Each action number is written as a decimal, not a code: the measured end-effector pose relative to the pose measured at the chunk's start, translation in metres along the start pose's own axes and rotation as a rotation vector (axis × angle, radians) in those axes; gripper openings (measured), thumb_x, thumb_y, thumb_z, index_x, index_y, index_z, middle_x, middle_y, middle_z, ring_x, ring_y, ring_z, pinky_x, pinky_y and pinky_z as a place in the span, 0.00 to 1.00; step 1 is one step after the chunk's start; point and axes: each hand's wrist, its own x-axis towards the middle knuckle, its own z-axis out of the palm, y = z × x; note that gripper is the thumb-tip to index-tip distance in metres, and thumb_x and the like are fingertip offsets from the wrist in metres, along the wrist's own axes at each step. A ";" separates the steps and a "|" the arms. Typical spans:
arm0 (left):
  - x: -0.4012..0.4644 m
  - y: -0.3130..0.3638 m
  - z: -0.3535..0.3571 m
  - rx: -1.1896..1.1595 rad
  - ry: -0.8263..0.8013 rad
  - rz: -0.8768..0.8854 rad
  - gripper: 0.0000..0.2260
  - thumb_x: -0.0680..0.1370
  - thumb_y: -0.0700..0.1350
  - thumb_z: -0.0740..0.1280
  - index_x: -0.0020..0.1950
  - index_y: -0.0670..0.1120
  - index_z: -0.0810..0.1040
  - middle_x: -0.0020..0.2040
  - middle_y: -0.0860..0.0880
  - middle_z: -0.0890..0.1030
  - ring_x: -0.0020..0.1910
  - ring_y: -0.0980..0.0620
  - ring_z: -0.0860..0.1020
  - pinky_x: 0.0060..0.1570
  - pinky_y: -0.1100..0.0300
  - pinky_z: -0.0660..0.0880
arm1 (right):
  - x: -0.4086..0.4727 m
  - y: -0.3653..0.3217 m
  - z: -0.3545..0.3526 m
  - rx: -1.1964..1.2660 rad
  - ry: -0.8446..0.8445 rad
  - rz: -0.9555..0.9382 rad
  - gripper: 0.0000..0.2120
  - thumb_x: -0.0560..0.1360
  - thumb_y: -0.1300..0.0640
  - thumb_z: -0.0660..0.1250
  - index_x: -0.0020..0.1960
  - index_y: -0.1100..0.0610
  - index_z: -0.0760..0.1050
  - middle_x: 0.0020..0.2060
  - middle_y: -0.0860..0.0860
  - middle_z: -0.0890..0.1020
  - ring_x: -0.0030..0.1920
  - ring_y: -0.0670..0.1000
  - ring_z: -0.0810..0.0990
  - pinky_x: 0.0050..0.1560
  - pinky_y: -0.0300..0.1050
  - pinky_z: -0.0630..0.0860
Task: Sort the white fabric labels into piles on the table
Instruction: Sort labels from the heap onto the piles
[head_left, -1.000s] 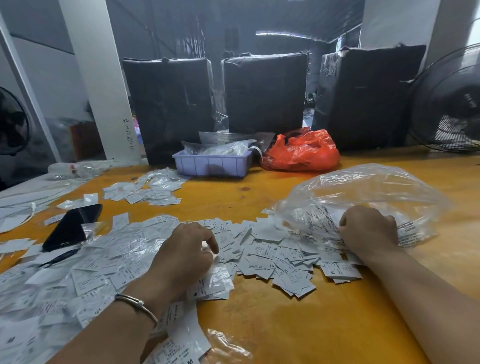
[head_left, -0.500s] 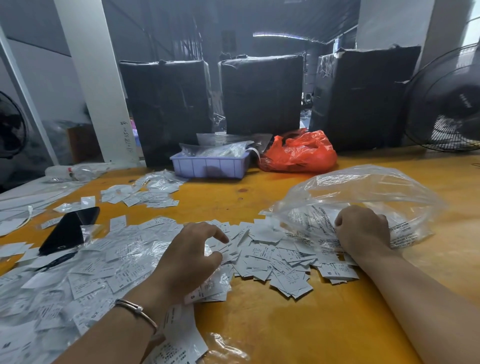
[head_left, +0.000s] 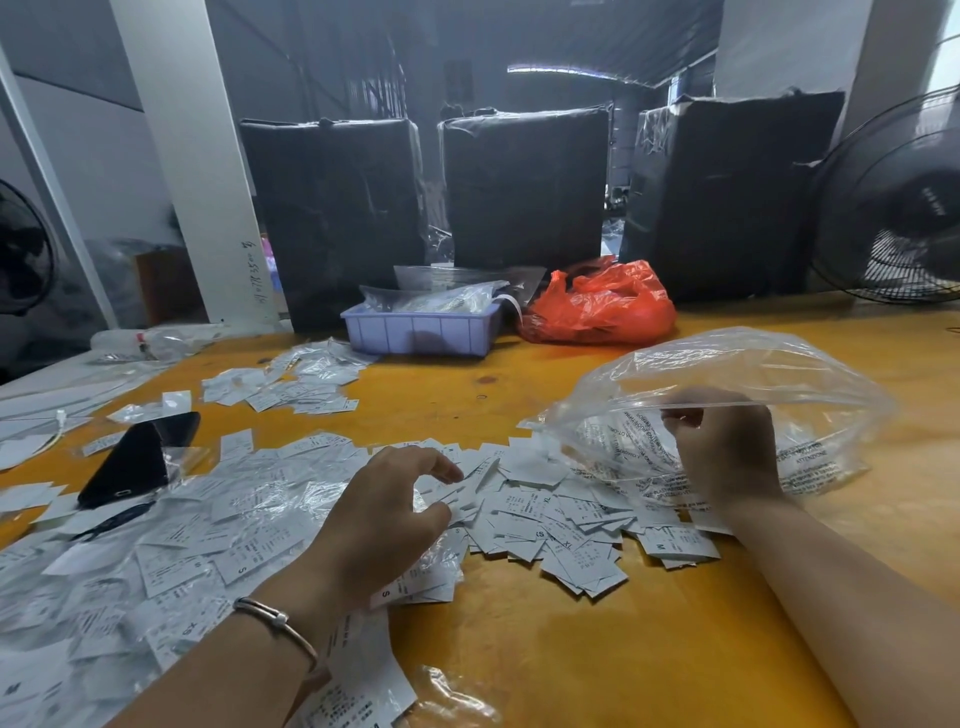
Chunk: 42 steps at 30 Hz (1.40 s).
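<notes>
Phone, blue tray — beside labels

Print on the white fabric labels mostly too small to read. Right hand fingertips hidden behind the clear plastic bag. Fan cut off by right edge. Left-edge labels cropped. Phone partly under plastic.

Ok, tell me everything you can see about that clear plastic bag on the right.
The clear plastic bag is thin, crinkled and see-through, with black printed warning text low on its front. It lies puffed up on the yellow table, its mouth toward the white labels. The right hand is inside the opening, fingers curled round the film at the top edge, lifting it. Whether labels remain inside is unclear.
</notes>
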 end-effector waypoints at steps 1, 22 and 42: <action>0.000 0.000 0.000 -0.001 -0.002 -0.001 0.13 0.73 0.42 0.69 0.53 0.59 0.77 0.55 0.61 0.75 0.58 0.61 0.72 0.60 0.61 0.69 | 0.001 -0.003 -0.001 0.060 0.008 0.017 0.07 0.70 0.69 0.70 0.47 0.64 0.83 0.42 0.57 0.84 0.42 0.55 0.81 0.42 0.38 0.73; -0.002 0.025 0.000 -0.524 -0.280 0.065 0.11 0.73 0.44 0.74 0.53 0.43 0.81 0.43 0.45 0.86 0.42 0.50 0.84 0.43 0.60 0.80 | -0.058 -0.102 -0.001 0.939 -0.509 0.062 0.08 0.66 0.73 0.72 0.44 0.64 0.82 0.37 0.56 0.85 0.39 0.54 0.84 0.44 0.47 0.82; 0.000 0.012 -0.002 -0.280 0.026 -0.041 0.06 0.71 0.42 0.75 0.38 0.45 0.78 0.36 0.50 0.83 0.35 0.56 0.81 0.37 0.64 0.76 | -0.041 -0.074 0.009 -0.012 -0.735 -0.321 0.07 0.71 0.52 0.73 0.47 0.52 0.83 0.45 0.47 0.84 0.45 0.46 0.80 0.50 0.43 0.75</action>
